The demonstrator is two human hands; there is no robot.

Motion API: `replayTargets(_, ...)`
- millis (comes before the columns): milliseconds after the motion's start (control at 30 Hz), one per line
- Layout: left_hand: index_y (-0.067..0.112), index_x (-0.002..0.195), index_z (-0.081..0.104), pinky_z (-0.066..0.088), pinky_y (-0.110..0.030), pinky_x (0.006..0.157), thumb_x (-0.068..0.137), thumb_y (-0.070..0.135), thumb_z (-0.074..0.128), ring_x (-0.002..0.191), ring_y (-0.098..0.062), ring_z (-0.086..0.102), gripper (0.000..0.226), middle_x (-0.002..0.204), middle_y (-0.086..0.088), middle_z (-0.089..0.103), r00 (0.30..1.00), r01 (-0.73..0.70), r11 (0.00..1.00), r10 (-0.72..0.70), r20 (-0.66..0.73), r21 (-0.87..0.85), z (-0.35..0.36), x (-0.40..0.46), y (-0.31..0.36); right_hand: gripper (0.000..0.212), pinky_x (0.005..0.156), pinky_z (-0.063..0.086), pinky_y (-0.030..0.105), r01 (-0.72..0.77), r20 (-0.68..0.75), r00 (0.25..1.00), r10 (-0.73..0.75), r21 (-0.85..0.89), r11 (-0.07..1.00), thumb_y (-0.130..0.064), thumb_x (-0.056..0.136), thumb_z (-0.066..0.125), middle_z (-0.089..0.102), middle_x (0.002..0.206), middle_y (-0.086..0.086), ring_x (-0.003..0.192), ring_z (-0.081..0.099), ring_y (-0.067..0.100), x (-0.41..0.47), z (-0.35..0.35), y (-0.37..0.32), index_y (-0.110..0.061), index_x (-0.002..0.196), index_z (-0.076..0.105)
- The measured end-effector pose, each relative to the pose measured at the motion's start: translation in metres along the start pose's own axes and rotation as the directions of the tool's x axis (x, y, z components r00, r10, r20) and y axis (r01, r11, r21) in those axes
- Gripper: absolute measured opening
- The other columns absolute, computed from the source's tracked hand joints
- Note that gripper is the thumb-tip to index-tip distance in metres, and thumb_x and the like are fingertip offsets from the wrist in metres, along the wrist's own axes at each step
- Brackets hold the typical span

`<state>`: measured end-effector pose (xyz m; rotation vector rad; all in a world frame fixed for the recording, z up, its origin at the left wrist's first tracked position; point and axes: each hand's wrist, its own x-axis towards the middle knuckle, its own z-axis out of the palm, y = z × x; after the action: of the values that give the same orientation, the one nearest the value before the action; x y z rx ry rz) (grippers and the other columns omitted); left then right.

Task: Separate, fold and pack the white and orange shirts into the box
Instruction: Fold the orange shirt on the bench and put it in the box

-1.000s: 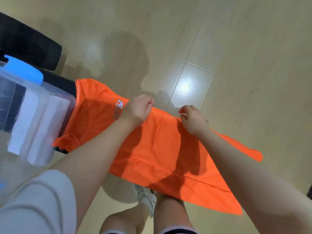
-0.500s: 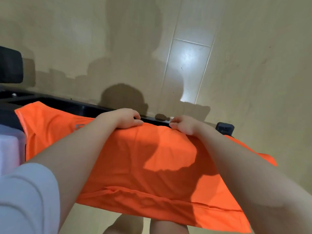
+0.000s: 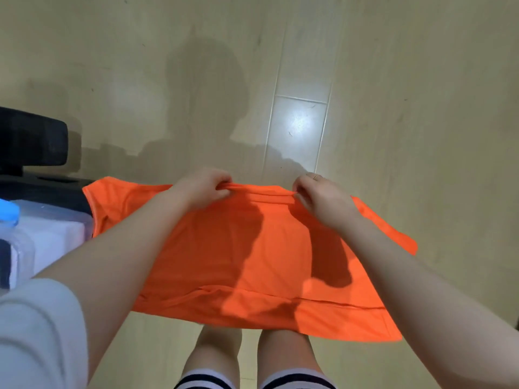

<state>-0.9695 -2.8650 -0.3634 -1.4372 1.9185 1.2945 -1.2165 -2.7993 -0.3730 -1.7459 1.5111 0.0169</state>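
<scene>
One orange shirt [image 3: 252, 256] is held in the air in front of the person, spread wide and hanging over bare knees. The left hand [image 3: 203, 188] pinches the shirt's far edge, fingers curled round a bunched fold of cloth; the right hand [image 3: 323, 200] grips the same edge a little to the right, fingers likewise curled into the fabric. Between the two hands the edge is gathered into a few tight ridges. The near hem runs across the lower part of the view, sagging just above the knees, and its right corner hangs free over the floor [image 3: 421, 108]. The shirt's left corner reaches over the black desk [image 3: 56, 189] and comes close to the clear box [image 3: 87, 223] (its rim shows at the far left, with a blue part [image 3: 8, 210] at the edge of the frame). Inside the box lies something pale and folded [image 3: 50, 237], perhaps white shirts, though the blur makes a count impossible. A black chair back [image 3: 31, 138] stands beyond the desk at the left edge. Ahead and to the right the pale floor lies open, with only the person's shadow and a bright patch of reflected light on it.
</scene>
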Motion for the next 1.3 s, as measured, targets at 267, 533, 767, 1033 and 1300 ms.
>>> replayTargets(267, 0.005, 0.084, 0.063, 0.049, -0.045, 0.066, 0.063, 0.009, 0.07, 0.082, -0.038, 0.061, 0.022, 0.086, -0.019, 0.063, 0.968, -0.109, 0.898, 0.194, -0.162, 0.426, 0.065, -0.09, -0.004, 0.01, 0.048, 0.047, 0.027, -0.119, -0.139, 0.988, 0.066, -0.418, 0.901, -0.012, 0.068, 0.057, 0.059, 0.069, 0.005, 0.059, 0.062, 0.026, -0.116, 0.06, -0.053, -0.015, 0.078, 0.059)
replayTargets(533, 0.013, 0.081, 0.069, 0.047, -0.037, 0.072, 0.071, 0.037, 0.056, 0.083, -0.031, 0.063, 0.028, 0.084, -0.01, 0.067, 0.97, 0.043, 0.864, 0.084, -0.228, 0.501, 0.113, -0.115, 0.005, 0.038, 0.101, 0.039, 0.045, -0.199, -0.126, 0.977, 0.17, -0.273, 0.941, -0.015, 0.084, 0.038, 0.059, 0.121, 0.016, 0.114, 0.054, 0.037, -0.142, 0.074, -0.045, -0.009, 0.117, 0.058)
replayTargets(767, 0.015, 0.124, 0.052, 0.037, -0.039, 0.094, 0.091, 0.03, 0.044, 0.12, -0.03, 0.045, 0.037, 0.125, -0.008, 0.053, 0.963, -0.195, 0.931, 0.242, -0.122, 0.308, 0.122, -0.076, 0.097, 0.034, 0.1, 0.036, 0.04, -0.438, -0.294, 0.851, 0.436, 0.062, 0.897, -0.016, 0.089, 0.045, 0.055, 0.125, 0.018, 0.118, 0.048, 0.037, -0.125, 0.025, 0.014, -0.005, 0.119, 0.054)
replayTargets(1033, 0.012, 0.088, 0.069, 0.049, -0.034, 0.068, 0.079, 0.04, 0.041, 0.083, -0.03, 0.065, 0.041, 0.085, -0.01, 0.067, 0.881, -0.099, 0.963, 0.202, -0.428, 0.249, 0.156, 0.002, 0.17, 0.03, 0.093, 0.041, 0.035, -0.588, 0.103, 0.805, 0.584, 0.269, 0.763, -0.022, 0.093, 0.044, 0.062, 0.119, 0.017, 0.115, 0.054, 0.031, -0.081, -0.007, 0.1, -0.006, 0.112, 0.06)
replayTargets(1300, 0.013, 0.094, 0.061, 0.04, -0.038, 0.09, 0.092, 0.049, 0.04, 0.109, -0.03, 0.056, 0.041, 0.11, -0.016, 0.063, 0.974, 0.17, 0.985, -0.173, -0.144, -0.031, 0.143, 0.043, 0.194, 0.035, 0.068, 0.047, 0.026, -0.637, 0.562, 0.708, 0.427, 0.249, 0.729, -0.046, 0.085, 0.058, 0.062, 0.089, 0.0, 0.075, 0.059, 0.015, -0.067, -0.02, 0.127, -0.015, 0.098, 0.066)
